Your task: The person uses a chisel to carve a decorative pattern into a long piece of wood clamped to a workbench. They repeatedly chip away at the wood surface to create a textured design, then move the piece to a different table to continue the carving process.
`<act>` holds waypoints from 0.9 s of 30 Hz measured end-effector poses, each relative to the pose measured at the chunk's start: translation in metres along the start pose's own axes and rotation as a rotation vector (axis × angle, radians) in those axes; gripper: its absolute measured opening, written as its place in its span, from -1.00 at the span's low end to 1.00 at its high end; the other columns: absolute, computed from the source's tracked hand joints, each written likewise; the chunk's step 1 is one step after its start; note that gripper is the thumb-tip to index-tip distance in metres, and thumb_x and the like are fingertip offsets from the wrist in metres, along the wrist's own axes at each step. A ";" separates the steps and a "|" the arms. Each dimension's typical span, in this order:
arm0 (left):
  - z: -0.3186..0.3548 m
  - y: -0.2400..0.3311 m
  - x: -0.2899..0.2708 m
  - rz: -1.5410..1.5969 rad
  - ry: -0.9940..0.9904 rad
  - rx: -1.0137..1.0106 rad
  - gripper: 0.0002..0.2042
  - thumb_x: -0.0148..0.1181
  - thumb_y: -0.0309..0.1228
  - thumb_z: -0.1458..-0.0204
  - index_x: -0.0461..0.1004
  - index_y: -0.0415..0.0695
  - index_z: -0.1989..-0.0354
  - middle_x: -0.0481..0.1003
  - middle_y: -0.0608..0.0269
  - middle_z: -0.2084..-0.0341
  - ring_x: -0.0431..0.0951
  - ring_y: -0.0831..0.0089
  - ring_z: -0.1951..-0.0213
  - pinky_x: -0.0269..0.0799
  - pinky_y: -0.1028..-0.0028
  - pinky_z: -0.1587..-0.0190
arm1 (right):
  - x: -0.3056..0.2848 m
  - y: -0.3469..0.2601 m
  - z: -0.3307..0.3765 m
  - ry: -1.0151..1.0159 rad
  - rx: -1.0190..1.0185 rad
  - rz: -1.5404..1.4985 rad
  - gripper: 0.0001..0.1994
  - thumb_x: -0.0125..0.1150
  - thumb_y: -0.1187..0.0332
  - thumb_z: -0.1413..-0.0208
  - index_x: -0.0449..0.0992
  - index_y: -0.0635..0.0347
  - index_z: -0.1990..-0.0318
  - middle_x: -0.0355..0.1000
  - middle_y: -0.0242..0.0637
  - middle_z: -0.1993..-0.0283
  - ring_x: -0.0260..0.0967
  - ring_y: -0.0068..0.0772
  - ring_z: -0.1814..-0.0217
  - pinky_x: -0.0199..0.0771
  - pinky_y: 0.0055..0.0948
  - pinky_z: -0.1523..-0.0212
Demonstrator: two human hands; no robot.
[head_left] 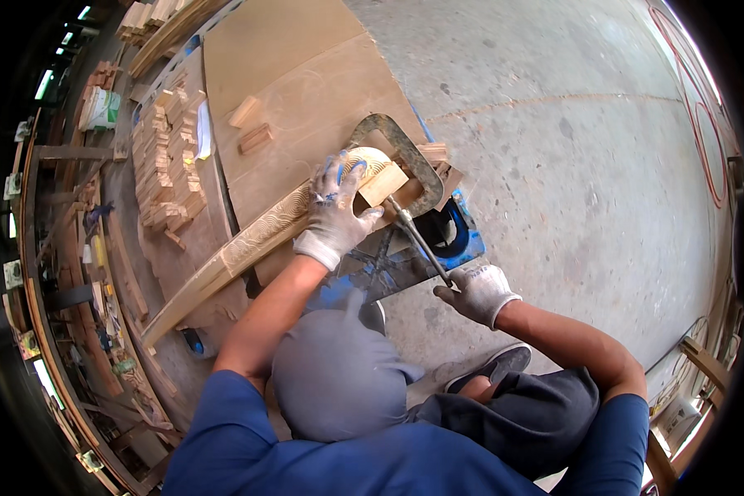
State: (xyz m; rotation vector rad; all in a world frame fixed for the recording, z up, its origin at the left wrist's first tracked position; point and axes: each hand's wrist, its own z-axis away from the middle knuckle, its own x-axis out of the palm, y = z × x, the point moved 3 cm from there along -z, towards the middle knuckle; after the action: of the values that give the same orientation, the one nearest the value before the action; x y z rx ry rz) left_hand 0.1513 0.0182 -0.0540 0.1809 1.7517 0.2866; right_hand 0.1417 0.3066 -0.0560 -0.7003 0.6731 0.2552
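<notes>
A large grey metal C-clamp (405, 157) sits over the end of a long carved pale wooden moulding strip (248, 240), with a small pale wooden block (383, 183) under its jaw. The clamp's screw rod (417, 240) runs from the block down and to the right, toward the person. The strip's long axis runs from the clamp down-left, its far end well away from the clamp.

The left hand (336, 211), in a white and blue work glove, lies on the strip just beside the clamp, fingers spread and pressed down over the wood and the block's edge. The right hand (478, 289), in a white glove, is closed round the lower end of the screw rod.

Right of the clamp lies bare grey concrete floor (570, 149). Left of it lie a brown board (306, 74) and a heap of short wood offcuts (169, 161). A blue frame (463, 236) shows just under the clamp.
</notes>
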 end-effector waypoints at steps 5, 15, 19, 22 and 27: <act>0.006 0.022 -0.008 0.002 0.005 0.004 -0.18 0.56 -0.15 0.17 0.34 -0.09 -0.33 0.18 -0.14 -0.38 0.08 -0.19 -0.42 0.00 -0.08 -0.46 | 0.002 0.001 -0.001 -0.015 0.022 0.019 -0.53 0.13 -0.10 -0.26 0.66 0.15 0.30 0.60 -0.05 0.36 0.60 0.02 0.24 0.57 -0.06 0.17; 0.000 0.022 -0.006 0.008 0.078 -0.045 -0.05 0.55 0.00 0.16 0.25 -0.23 -0.38 0.16 -0.20 -0.37 0.10 -0.19 -0.42 0.04 -0.06 -0.43 | -0.006 -0.007 -0.001 -0.032 0.017 0.028 -0.54 0.12 -0.09 -0.27 0.70 0.13 0.31 0.60 -0.09 0.40 0.60 0.01 0.29 0.58 -0.06 0.21; -0.010 -0.002 -0.006 -0.030 -0.045 -0.191 0.11 0.56 0.09 0.20 0.09 -0.30 -0.44 0.13 -0.27 -0.38 0.08 -0.21 -0.42 -0.02 -0.05 -0.46 | -0.002 -0.007 -0.006 -0.055 -0.003 0.051 -0.56 0.07 -0.03 -0.29 0.70 0.13 0.33 0.59 -0.10 0.41 0.60 0.01 0.29 0.58 -0.06 0.22; -0.013 -0.003 -0.006 -0.016 -0.116 -0.239 0.16 0.58 0.13 0.25 0.08 -0.30 -0.44 0.14 -0.26 -0.38 0.08 -0.20 -0.42 -0.01 -0.04 -0.47 | 0.005 -0.001 -0.011 -0.033 -0.033 0.064 -0.60 0.11 -0.01 -0.28 0.68 0.10 0.33 0.58 -0.11 0.43 0.58 0.05 0.31 0.58 -0.06 0.25; -0.027 -0.002 -0.012 0.030 -0.219 -0.302 0.29 0.61 0.19 0.34 0.02 -0.34 -0.47 0.16 -0.29 -0.37 0.13 -0.21 -0.41 0.04 0.00 -0.47 | 0.004 0.000 -0.011 -0.005 -0.044 0.055 -0.59 0.13 -0.02 -0.26 0.69 0.12 0.32 0.58 -0.09 0.44 0.58 0.05 0.32 0.58 -0.05 0.24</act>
State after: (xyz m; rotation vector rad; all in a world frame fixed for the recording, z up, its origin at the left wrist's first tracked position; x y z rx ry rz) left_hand 0.1275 0.0107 -0.0382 0.0181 1.4699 0.5286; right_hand 0.1397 0.2997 -0.0652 -0.7233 0.6848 0.3232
